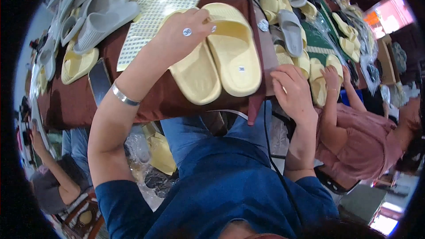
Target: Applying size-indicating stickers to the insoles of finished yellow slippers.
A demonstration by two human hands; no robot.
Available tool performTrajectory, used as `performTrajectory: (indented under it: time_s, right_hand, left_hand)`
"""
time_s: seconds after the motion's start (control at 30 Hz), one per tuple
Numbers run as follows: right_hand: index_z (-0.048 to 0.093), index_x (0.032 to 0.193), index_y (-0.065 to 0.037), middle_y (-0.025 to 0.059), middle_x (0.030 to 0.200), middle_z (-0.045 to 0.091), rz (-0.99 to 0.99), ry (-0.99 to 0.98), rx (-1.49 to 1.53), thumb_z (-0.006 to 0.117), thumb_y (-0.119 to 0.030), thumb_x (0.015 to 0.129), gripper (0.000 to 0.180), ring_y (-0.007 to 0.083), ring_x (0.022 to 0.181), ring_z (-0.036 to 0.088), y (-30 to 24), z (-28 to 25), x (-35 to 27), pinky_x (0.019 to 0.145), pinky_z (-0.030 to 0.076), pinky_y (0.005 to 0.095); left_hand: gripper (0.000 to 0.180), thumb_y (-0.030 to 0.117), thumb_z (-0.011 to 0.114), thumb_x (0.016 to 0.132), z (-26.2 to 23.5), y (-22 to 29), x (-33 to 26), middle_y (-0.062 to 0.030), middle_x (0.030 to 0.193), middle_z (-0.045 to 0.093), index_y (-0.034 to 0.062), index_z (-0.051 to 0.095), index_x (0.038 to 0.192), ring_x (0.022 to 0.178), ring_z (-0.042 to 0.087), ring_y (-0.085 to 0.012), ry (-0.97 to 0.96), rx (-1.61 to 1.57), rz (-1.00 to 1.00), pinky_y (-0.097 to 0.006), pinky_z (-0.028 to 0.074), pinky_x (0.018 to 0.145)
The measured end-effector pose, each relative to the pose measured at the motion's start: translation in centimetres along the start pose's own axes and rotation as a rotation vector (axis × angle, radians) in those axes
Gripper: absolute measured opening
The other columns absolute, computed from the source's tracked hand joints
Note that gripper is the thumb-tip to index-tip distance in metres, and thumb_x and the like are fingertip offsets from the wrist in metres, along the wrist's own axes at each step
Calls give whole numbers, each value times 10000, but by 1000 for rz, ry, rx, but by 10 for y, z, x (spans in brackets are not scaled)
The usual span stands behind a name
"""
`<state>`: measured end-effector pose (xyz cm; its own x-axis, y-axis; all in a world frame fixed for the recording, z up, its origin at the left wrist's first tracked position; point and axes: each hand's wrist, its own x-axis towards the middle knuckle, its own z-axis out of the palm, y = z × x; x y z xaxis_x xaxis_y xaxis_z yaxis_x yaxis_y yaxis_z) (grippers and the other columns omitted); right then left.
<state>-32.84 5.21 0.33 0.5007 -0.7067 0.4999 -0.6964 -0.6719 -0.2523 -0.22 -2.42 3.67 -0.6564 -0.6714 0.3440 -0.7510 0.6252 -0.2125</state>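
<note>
A pair of pale yellow slippers lies side by side in front of me on the dark red cloth. My left hand (188, 33) reaches over the left slipper (197, 77) to the strap of the right slipper (239, 57). Its fingers are pinched together, with a small round white sticker (213, 28) at their tips. Another round sticker (187, 32) sits on the back of this hand. Inside the right slipper, a small white label (241, 68) shows near the heel. Beside the table edge, my right hand (294, 90) is raised with its fingers curled in; what they hold, if anything, is hidden.
Sheets of printed labels (133, 46) lie behind my left arm, near a phone (100, 82) and grey slippers (104, 20). More slippers (291, 31) crowd the right side, where a person in pink (354, 141) works. A black cable (267, 137) hangs before me.
</note>
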Motion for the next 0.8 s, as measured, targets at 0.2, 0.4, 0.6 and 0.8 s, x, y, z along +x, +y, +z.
performTrajectory:
  time_s: [0.2,0.4,0.6,0.8]
  right_hand:
    - [679,988,-7,167,1055,655,114,3,-7,649,-36,836,158,367,1009,617,8,2,-6,896,494,443]
    - [639,1042,24,169,1137,625,-2,-22,71,611,18,872,172,369,1112,590,-5,25,7,978,464,429]
    - [645,986,21,175,1081,626,-28,0,117,632,28,831,156,380,1022,599,-13,51,24,904,485,433]
    - [681,925,-5,143,1038,652,-33,85,142,684,-9,801,124,343,952,623,-9,59,25,830,516,418]
  left_hand:
    - [207,68,595,910,-67,-26,-13,-147,1192,625,76,683,1097,1068,621,-319,410,-401,-303,-424,506,882]
    - [225,-32,632,851,-125,-59,-137,-148,1014,665,39,683,1058,889,665,-312,687,-124,-427,-360,527,773]
    - [248,46,555,893,-151,-146,-270,-154,912,672,40,686,1103,892,657,-257,157,-55,-928,-362,510,814]
    - [464,255,600,946,-193,-305,-331,-211,1240,644,184,570,1404,1160,612,-312,255,319,-837,-421,466,1012]
